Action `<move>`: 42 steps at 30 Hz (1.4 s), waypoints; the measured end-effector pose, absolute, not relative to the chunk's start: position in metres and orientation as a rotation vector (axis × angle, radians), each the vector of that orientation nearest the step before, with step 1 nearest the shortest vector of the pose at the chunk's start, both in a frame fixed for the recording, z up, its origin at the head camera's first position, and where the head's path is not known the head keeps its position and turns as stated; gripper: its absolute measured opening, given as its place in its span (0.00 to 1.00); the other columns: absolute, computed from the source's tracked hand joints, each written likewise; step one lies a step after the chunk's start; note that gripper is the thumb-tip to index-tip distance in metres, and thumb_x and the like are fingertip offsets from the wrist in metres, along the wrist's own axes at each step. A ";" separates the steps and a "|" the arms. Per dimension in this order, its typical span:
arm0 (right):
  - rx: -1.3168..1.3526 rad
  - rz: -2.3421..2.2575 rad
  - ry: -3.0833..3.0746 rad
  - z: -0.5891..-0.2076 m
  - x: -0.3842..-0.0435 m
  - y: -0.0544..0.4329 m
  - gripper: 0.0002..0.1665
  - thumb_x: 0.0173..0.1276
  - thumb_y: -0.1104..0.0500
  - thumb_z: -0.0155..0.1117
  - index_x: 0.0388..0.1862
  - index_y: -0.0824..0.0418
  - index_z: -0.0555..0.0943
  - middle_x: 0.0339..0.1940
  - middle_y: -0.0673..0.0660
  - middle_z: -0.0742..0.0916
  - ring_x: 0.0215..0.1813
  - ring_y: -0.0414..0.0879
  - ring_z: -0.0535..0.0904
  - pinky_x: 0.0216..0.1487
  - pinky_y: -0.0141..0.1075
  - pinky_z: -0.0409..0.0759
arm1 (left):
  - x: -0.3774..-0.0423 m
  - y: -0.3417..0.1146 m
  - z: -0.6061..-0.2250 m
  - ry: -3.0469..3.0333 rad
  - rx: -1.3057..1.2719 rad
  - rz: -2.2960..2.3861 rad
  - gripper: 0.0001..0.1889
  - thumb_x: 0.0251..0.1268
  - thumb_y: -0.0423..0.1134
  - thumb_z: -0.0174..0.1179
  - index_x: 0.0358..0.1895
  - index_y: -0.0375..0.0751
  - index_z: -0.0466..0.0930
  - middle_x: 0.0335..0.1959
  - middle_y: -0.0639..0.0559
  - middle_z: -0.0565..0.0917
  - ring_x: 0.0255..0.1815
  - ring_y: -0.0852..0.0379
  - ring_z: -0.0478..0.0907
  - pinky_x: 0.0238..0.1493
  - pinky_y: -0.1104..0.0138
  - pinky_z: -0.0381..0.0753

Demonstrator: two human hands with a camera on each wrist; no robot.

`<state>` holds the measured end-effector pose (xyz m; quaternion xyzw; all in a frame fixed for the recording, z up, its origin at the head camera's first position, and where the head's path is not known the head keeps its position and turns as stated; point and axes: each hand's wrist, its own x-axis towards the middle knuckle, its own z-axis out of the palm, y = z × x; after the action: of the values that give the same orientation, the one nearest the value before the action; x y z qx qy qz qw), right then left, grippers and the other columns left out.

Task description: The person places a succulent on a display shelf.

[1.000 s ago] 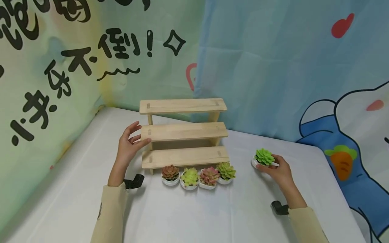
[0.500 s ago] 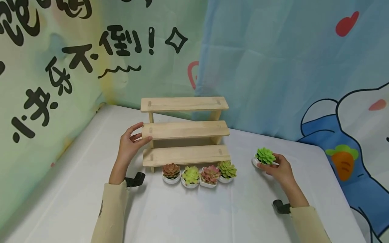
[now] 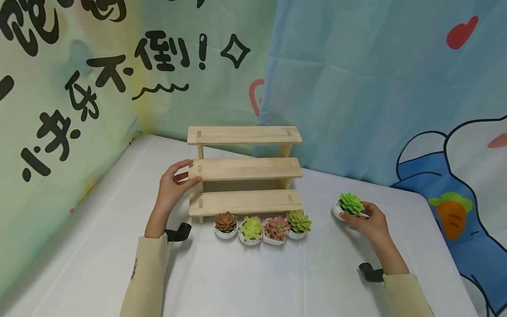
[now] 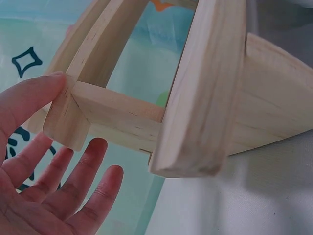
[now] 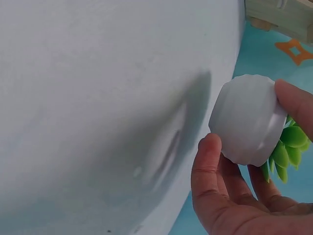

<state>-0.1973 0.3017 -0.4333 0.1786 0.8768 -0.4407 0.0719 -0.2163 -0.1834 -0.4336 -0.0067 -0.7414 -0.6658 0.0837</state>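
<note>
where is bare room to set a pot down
Free: the tiered wooden stand, except its middle board's left end, held by the left hand; white tablecloth between the right hand and four potted succulents, and between the sleeves. Crowded: along the stand's front, where those succulents cluster.

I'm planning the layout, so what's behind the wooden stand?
Behind the wooden stand, white table and printed backdrop show, including through the gap under the top board. Whatever the boards cover cannot be seen.

I see one bright-green rosette succulent (image 3: 351,203) in a round white pot (image 3: 338,212), right of an upright, three-tiered pale wooden stand (image 3: 245,169).
</note>
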 end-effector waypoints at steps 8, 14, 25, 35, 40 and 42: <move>0.501 -1.302 2.697 -0.422 -0.198 0.294 0.54 0.65 0.46 0.68 0.76 0.71 0.52 0.71 0.72 0.65 0.62 0.57 0.66 0.45 0.31 0.71 | -0.216 -0.184 -0.432 -2.215 -0.019 -1.978 0.30 0.60 0.29 0.67 0.67 0.33 0.69 0.69 0.39 0.67 0.62 0.39 0.74 0.45 0.77 0.78; 0.444 -1.293 2.743 -0.407 -0.200 0.284 0.53 0.64 0.45 0.69 0.75 0.70 0.54 0.70 0.70 0.67 0.59 0.53 0.68 0.41 0.27 0.71 | -0.216 -0.184 -0.433 -2.206 -0.003 -2.006 0.31 0.60 0.29 0.67 0.67 0.34 0.69 0.68 0.39 0.67 0.61 0.39 0.75 0.43 0.77 0.79; 0.328 -1.392 2.784 -0.407 -0.222 0.262 0.56 0.57 0.41 0.74 0.76 0.61 0.57 0.68 0.64 0.71 0.59 0.53 0.70 0.49 0.42 0.77 | -0.220 -0.184 -0.437 -2.225 -0.010 -1.977 0.30 0.60 0.30 0.68 0.67 0.36 0.70 0.69 0.40 0.66 0.62 0.40 0.74 0.50 0.66 0.81; 0.055 -1.386 2.794 -0.373 -0.233 0.224 0.57 0.60 0.41 0.71 0.78 0.63 0.54 0.69 0.69 0.69 0.62 0.60 0.69 0.45 0.38 0.78 | -0.220 -0.185 -0.437 -2.200 -0.032 -1.947 0.29 0.59 0.29 0.68 0.65 0.34 0.71 0.68 0.39 0.67 0.61 0.38 0.74 0.51 0.62 0.82; -0.038 -1.384 2.773 -0.348 -0.229 0.199 0.52 0.65 0.46 0.69 0.77 0.65 0.54 0.69 0.69 0.69 0.62 0.58 0.69 0.40 0.26 0.74 | -0.221 -0.184 -0.438 -2.187 -0.042 -1.950 0.29 0.59 0.29 0.68 0.65 0.34 0.71 0.68 0.38 0.67 0.61 0.37 0.75 0.53 0.59 0.81; -0.058 -1.387 2.780 -0.345 -0.232 0.193 0.50 0.65 0.48 0.68 0.77 0.66 0.55 0.68 0.68 0.70 0.61 0.56 0.70 0.40 0.25 0.74 | -0.222 -0.184 -0.439 -2.186 -0.043 -1.946 0.29 0.59 0.29 0.68 0.65 0.33 0.71 0.68 0.38 0.67 0.61 0.37 0.75 0.54 0.57 0.81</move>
<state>-0.2322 0.1925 -0.3448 -0.0185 0.8946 -0.4462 0.0172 -0.2216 -0.1843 -0.4386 -0.0146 -0.7424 -0.6612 0.1070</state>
